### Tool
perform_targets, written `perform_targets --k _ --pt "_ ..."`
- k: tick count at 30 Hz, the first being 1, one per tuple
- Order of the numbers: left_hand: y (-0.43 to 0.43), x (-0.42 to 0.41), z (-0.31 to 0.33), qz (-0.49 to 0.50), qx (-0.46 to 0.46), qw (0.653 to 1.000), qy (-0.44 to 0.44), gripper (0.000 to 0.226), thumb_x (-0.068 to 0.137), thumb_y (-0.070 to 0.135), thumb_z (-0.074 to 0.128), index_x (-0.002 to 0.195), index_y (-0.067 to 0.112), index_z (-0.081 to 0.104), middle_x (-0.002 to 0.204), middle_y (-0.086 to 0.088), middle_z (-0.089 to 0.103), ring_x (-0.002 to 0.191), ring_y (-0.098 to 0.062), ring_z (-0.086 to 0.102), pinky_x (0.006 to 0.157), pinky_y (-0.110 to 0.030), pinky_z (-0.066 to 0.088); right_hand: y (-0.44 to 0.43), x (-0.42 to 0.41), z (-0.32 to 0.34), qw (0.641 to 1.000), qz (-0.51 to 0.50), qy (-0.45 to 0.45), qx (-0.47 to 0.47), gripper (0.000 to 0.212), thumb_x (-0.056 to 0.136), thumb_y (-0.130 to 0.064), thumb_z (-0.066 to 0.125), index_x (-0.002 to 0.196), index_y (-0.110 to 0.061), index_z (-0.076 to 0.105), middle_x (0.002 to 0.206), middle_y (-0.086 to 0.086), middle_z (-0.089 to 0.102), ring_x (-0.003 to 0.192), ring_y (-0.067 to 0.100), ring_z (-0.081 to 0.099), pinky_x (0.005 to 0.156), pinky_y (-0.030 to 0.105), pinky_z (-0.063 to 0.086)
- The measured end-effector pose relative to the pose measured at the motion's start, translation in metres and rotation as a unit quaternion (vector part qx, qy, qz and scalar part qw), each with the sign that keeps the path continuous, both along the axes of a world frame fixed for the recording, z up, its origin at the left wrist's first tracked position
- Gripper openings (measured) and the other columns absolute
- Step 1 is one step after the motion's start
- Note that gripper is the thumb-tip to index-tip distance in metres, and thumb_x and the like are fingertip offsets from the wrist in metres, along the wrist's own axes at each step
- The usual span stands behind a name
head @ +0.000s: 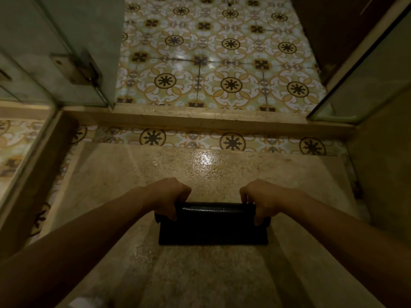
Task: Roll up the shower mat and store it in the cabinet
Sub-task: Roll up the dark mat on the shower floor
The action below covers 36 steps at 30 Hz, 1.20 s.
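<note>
The black shower mat (213, 225) lies on the beige speckled shower floor, mostly rolled into a tube at its far end, with a short flat flap still spread toward me. My left hand (170, 196) grips the left end of the roll. My right hand (261, 197) grips the right end, fingers curled over the top. No cabinet is in view.
A raised stone threshold (200, 120) crosses ahead, with patterned floor tiles (222, 52) beyond it. A glass door with a metal hinge (77, 67) stands open at the left, another glass panel (360, 81) at the right. Dark wood (322, 30) stands at the far right.
</note>
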<state>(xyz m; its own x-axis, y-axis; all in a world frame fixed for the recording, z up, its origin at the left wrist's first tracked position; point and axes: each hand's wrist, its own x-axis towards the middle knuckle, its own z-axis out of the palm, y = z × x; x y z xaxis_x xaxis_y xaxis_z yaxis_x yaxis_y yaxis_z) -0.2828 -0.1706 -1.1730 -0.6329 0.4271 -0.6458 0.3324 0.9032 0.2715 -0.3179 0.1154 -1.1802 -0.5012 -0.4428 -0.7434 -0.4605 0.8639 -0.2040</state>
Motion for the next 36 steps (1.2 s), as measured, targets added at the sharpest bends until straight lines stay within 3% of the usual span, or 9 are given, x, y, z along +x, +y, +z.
perform_targets --k 3,6,9,13,16,19,25,31,36 --pt "0.004 -0.002 -0.001 -0.017 -0.02 1.0 -0.005 0.048 0.062 0.03 0.087 0.099 0.02 0.059 0.105 -0.002 0.063 0.093 -0.021 0.057 0.066 -0.027 0.042 0.0 0.002 -0.001 0.999 0.031 0.009 0.01 0.069 0.056 -0.032 0.093 0.114 -0.023 0.056 0.114 0.002 0.055 0.091 0.015 0.048 0.068 0.028 0.044" --pt "-0.002 -0.013 0.001 0.012 -0.012 0.998 -0.065 0.044 0.068 0.029 0.084 0.108 0.022 0.066 0.111 0.002 0.066 0.095 -0.014 0.058 0.067 -0.022 0.041 -0.001 -0.005 0.003 0.999 0.023 -0.03 0.033 0.063 0.066 -0.032 0.087 0.119 -0.025 0.054 0.119 0.003 0.055 0.095 0.018 0.051 0.07 0.03 0.046" --pt "-0.002 -0.015 0.001 0.022 -0.005 0.996 -0.081 0.038 0.067 0.026 0.085 0.101 0.025 0.068 0.109 0.004 0.068 0.098 -0.014 0.061 0.074 -0.024 0.046 -0.002 -0.007 0.007 0.998 0.021 -0.045 0.039 0.059 0.071 -0.03 0.084 0.122 -0.025 0.056 0.121 0.003 0.058 0.095 0.019 0.055 0.07 0.03 0.048" --pt "0.0 -0.005 -0.005 0.04 0.01 0.996 -0.073 0.051 0.053 0.031 0.092 0.095 0.03 0.062 0.1 0.009 0.064 0.085 -0.011 0.055 0.06 -0.022 0.042 -0.002 0.003 0.006 0.998 0.016 -0.042 0.034 0.072 0.061 -0.032 0.091 0.123 -0.024 0.057 0.12 0.001 0.059 0.101 0.021 0.057 0.081 0.036 0.054" --pt "0.001 0.008 -0.018 0.007 0.001 0.999 -0.052 0.065 0.049 0.035 0.093 0.104 0.028 0.058 0.108 0.005 0.063 0.088 -0.011 0.05 0.064 -0.025 0.038 -0.004 0.015 0.001 0.998 0.037 -0.043 0.037 0.076 0.056 -0.037 0.092 0.122 -0.023 0.058 0.118 0.002 0.058 0.103 0.022 0.055 0.083 0.037 0.053" --pt "0.002 0.023 -0.029 0.003 -0.013 0.998 -0.053 0.074 0.048 0.038 0.093 0.11 0.029 0.053 0.114 0.002 0.06 0.097 -0.015 0.05 0.073 -0.031 0.045 -0.001 0.031 -0.009 0.998 0.065 -0.009 0.021 0.075 0.053 -0.043 0.091 0.115 -0.024 0.054 0.114 0.002 0.055 0.1 0.021 0.053 0.081 0.036 0.051" --pt "0.001 0.048 -0.032 -0.053 -0.013 0.998 0.034 0.065 0.062 0.045 0.083 0.114 0.024 0.048 0.114 -0.002 0.057 0.101 -0.022 0.053 0.081 -0.036 0.051 0.012 0.054 -0.026 0.994 0.083 0.065 -0.011 0.086 0.043 -0.061 0.087 0.11 -0.024 0.051 0.108 0.0 0.048 0.089 0.015 0.04 0.07 0.031 0.041" --pt "-0.006 0.087 -0.048 -0.063 0.015 0.992 0.107 0.084 0.064 0.066 0.07 0.128 0.023 0.036 0.122 0.001 0.041 0.103 -0.016 0.041 0.086 -0.03 0.04 0.028 0.095 -0.046 0.987 0.064 0.142 -0.051 0.082 0.046 -0.074 0.063 0.107 -0.024 0.042 0.101 0.0 0.042 0.082 0.015 0.037 0.067 0.034 0.042" --pt "-0.005 0.117 -0.052 -0.026 0.039 0.994 0.098 0.08 0.066 0.073 0.056 0.126 0.023 0.039 0.116 0.0 0.052 0.096 -0.018 0.049 0.079 -0.031 0.041 0.034 0.129 -0.062 0.985 0.01 0.151 -0.078 0.073 0.05 -0.059 0.068 0.109 -0.029 0.039 0.1 -0.001 0.039 0.087 0.019 0.04 0.07 0.034 0.042"
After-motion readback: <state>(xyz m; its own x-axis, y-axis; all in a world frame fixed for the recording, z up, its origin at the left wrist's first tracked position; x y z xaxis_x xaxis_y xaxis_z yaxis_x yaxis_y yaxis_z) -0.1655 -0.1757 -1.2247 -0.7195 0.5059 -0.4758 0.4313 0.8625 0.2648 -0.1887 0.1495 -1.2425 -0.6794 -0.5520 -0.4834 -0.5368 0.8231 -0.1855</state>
